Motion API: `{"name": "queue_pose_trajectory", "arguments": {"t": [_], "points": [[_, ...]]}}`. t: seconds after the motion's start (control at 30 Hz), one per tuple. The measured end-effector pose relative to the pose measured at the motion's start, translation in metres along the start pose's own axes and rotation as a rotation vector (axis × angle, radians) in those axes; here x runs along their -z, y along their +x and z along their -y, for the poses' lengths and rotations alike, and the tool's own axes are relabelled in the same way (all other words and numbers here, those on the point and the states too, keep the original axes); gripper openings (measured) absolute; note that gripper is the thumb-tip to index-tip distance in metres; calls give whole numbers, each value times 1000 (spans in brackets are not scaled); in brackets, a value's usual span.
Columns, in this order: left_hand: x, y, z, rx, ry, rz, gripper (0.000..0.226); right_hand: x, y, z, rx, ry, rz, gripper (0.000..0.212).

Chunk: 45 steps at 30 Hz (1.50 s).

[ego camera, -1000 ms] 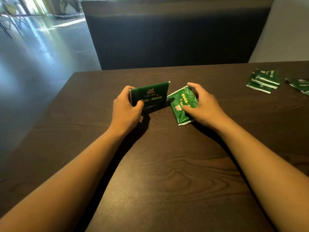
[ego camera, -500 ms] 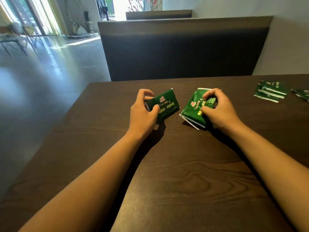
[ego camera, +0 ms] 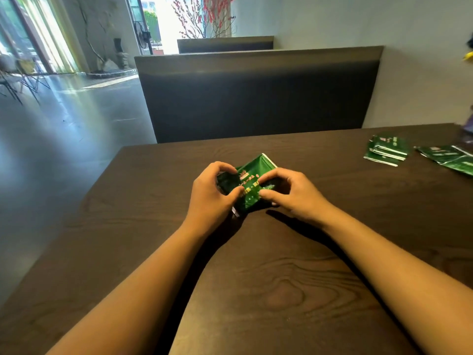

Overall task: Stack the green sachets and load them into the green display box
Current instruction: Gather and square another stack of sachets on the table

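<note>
Both hands have closed in since half a second ago: then the left hand (ego camera: 212, 193) held one green bundle and the right hand (ego camera: 289, 193) another, clearly apart; now the two lots meet as one stack (ego camera: 252, 185) between them, just above the table (ego camera: 256, 290) at its middle. Left fingers curl over the stack's left end, thumb pinching the front face. Right fingers curl over the right end, thumb pressed on the front. Both grips tight on the sachets. Reads as the stacking step nearly done for this batch; loading not begun.

Camera has also tipped up, more room showing behind the bench (ego camera: 256, 98).

More sachets wait far right: a small pile (ego camera: 386, 151) and a loose spread (ego camera: 450, 158), the latter cut by the frame edge.

Hard to tell: how many sachets are in the stack, whether edges are flush, whether its lower corner touches the table. Print on the packs is blurred. No display box in view, so where it sits is unknown.
</note>
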State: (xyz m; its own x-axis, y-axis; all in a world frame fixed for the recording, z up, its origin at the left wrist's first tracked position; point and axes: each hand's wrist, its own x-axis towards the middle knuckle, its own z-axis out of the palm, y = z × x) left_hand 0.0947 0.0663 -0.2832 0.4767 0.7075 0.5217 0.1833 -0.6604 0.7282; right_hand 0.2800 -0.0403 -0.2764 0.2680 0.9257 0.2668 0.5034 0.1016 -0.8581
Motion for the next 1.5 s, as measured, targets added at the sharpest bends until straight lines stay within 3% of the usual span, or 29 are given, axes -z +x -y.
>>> {"name": "queue_pose_trajectory", "arguments": {"t": [0.1, 0.2, 0.33, 0.43, 0.57, 0.73, 0.87, 1.1, 1.3, 1.5], "points": [[2, -1, -2, -34, 4, -48, 37, 2, 2, 0, -12, -171, -109, 31], [2, -3, -8, -62, -45, -53, 42, 11, 4, 0, -18, -173, -232, 53], [-4, -8, -17, 6, -145, 122, 53, 13, 2, -3, -14, -74, -38, 74], [-4, -9, -17, 38, -144, 186, 60, 1, 0, -4, 62, -174, 70, 60], [-5, -9, -16, 38, -128, 172, 53, -1, 1, -4, 127, -191, -60, 39], [-1, -8, -14, 103, -128, 170, 38, -2, 0, -8, 79, -150, -24, 50], [0, -5, -21, 48, 96, 192, 31, 2, -4, -2, -27, -145, -10, 73], [-10, 41, -75, 171, 398, 550, 24, 58, -10, 23, -128, -282, 96, 94], [-44, 73, -148, 365, 283, 982, 31, 126, -23, 34, -96, -405, 53, 97], [-112, 81, -185, 482, 105, 1078, 49, 185, -53, 24, -108, -394, -22, 90]]}}
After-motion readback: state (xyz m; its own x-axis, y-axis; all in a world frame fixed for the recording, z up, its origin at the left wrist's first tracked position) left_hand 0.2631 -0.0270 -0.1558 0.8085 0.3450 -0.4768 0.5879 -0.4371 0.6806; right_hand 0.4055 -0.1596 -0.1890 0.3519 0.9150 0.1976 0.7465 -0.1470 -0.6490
